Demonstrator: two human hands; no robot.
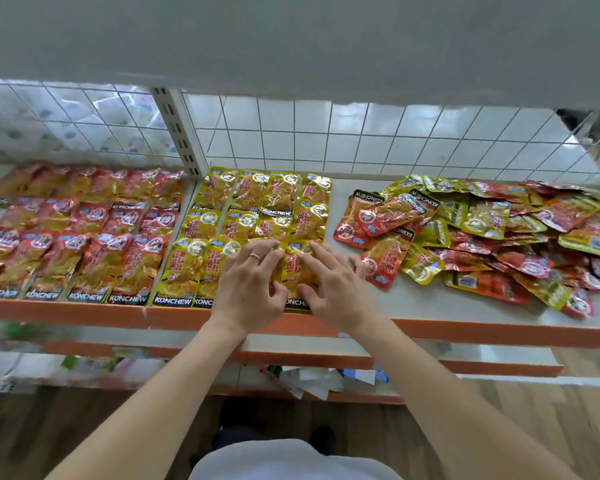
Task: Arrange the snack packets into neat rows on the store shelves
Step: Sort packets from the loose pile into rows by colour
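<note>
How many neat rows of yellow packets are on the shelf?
3: back row nearest the rear, middle row, front row along the orange shelf edge, partly under the left hand and right hand. Further packets may be hidden under them.

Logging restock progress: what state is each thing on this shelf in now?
red packets: flat in neat rows, left.
yellow packets: neat rows, centre.
mixed pile: loose, unsorted, right.
left hand: fingers spread, touching front-row yellow packets.
right hand: fingers spread, touching the same row.
</note>
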